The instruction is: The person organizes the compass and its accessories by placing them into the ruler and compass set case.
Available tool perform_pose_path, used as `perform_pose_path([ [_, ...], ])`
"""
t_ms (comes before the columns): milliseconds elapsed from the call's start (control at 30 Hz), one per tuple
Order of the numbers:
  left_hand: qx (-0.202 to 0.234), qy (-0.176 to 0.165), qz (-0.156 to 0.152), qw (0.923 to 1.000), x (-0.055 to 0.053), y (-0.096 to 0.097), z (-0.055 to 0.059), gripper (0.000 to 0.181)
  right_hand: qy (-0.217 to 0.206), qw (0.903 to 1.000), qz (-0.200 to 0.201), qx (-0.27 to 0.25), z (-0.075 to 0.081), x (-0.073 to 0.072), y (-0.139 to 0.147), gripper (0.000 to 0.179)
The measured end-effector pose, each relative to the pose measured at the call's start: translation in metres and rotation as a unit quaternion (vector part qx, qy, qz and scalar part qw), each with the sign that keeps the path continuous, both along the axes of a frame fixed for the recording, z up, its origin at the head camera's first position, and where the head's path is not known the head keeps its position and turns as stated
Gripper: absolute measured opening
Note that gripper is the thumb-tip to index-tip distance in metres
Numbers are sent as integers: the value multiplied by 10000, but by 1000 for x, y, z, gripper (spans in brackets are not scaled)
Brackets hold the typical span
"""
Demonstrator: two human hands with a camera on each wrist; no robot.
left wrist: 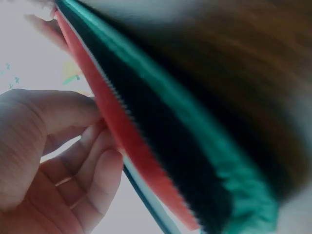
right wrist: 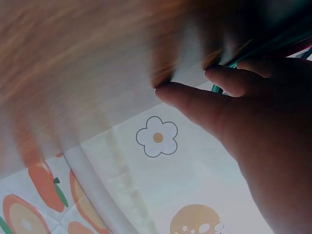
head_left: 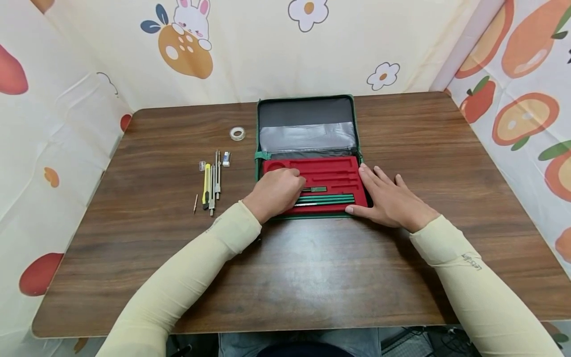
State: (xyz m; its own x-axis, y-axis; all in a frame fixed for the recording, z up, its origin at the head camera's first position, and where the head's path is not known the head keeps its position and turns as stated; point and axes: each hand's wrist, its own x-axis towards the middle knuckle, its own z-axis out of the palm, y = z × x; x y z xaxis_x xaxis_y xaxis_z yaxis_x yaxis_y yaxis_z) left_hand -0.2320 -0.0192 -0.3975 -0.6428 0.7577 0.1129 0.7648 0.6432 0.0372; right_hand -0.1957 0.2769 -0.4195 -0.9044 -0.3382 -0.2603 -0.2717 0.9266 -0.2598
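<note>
A zippered green case (head_left: 257,171) lies unfolded on the table, a red molded tray (head_left: 334,163) in its near half. My left hand (head_left: 278,191) reaches over the tray's left part with fingers curled down; I cannot tell whether they grip anything. A short green-and-black stick (head_left: 318,189) shows just right of these fingers. Several green pencils (head_left: 332,199) lie in the tray's front slot, their left ends hidden by the hand. In the left wrist view, thumb and fingertips are right at the red tray edge (left wrist: 131,146). My right hand (head_left: 392,201) rests spread at the case's right side, thumb at its front corner.
Left of the case lie a yellow cutter (head_left: 206,186), several silver mechanical pencils or pens (head_left: 217,173), an eraser (head_left: 226,158), a small clear box (head_left: 202,165) and a thin short stick (head_left: 195,204). A white tape roll (head_left: 237,133) sits farther back. Printed curtains surround the wooden table (head_left: 312,277).
</note>
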Motion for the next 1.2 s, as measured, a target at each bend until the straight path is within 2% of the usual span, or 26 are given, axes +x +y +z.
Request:
perform_pose_path([
  [300,-226,-154,14,9996,-3,0,3,17,20,10000,18,-24,2,0,-2,114],
  [500,147,-316,87,9994,-4,-12,4,16,-2,10000,-8,-41,4,-1,-2,115],
  [667,406,-293,268,9984,-8,-30,5,8,-5,10000,1,-24,4,-1,-2,115],
  [800,489,-262,542,9970,-12,-51,6,8,-31,10000,-29,-78,2,0,-1,116],
  [933,521,-258,993,9934,-18,-80,7,7,-38,9999,-32,-119,0,1,-1,116],
  [1200,318,-301,1902,9808,-23,-134,3,15,-8,10000,-2,-56,-1,1,0,116],
])
